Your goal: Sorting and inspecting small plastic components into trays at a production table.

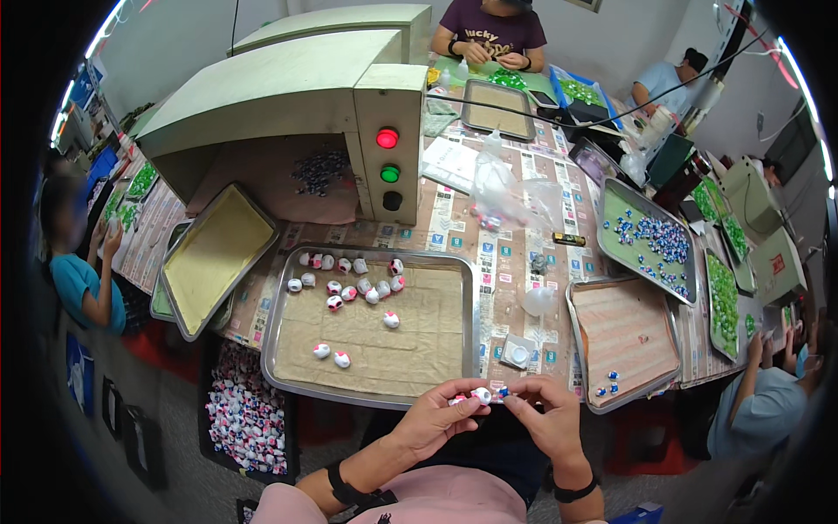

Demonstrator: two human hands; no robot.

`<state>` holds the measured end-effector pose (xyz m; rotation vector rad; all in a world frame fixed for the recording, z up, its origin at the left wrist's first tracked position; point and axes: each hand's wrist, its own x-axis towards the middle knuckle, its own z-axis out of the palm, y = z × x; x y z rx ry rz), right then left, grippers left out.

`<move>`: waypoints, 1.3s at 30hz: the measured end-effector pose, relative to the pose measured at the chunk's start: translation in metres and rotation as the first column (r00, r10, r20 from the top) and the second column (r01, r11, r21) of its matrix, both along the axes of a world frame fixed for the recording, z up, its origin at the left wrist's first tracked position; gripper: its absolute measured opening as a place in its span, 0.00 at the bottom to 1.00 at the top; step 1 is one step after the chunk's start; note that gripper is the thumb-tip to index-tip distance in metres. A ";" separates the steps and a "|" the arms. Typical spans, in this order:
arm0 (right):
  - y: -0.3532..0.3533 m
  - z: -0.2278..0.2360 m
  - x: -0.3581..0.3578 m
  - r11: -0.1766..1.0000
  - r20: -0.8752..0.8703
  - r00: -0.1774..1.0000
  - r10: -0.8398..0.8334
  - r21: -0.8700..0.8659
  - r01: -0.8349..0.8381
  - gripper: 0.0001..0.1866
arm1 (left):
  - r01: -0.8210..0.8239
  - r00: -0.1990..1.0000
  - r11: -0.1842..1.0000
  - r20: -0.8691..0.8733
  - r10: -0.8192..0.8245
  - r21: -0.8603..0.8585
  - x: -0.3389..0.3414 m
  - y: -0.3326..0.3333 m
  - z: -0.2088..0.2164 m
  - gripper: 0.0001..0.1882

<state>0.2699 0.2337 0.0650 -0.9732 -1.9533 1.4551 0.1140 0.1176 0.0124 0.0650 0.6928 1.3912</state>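
My left hand (436, 417) is closed around small white-and-pink rounded pieces (481, 396), held over the table's front edge. Close beside it, my right hand (550, 421) pinches a tiny blue-and-white piece (503, 392) between thumb and fingertips. The two pieces are close together; whether they touch is unclear. Just beyond my left hand lies a paper-lined metal tray (436, 341), with several white-and-pink pieces (349, 293) mostly toward its far side. Right of my hands, another lined tray (624, 327) bears a few small blue-and-white pieces (614, 375).
A cream-coloured machine (271, 83) with round red and green lights stands at far left. Many blue-and-white pieces fill part of a tray (614, 240) at right. A black crate (207, 437) of white-and-pink pieces sits low at left. Other people work around the tables.
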 end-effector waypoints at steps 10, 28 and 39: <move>-0.007 -0.002 0.001 0.998 0.009 0.999 0.046 -0.045 -0.046 0.10 | -0.006 0.999 1.000 -0.043 0.005 -0.021 0.004 0.002 0.002 0.18; -0.007 -0.011 -0.003 0.990 -0.131 0.982 0.139 0.055 -0.133 0.10 | 0.016 0.930 0.998 -0.367 -0.036 -0.057 -0.010 0.003 0.012 0.15; 0.082 -0.041 0.122 0.674 0.269 0.779 -0.567 0.695 0.250 0.13 | 0.070 0.231 0.984 -0.957 -0.177 -0.165 -0.082 -0.001 0.009 0.14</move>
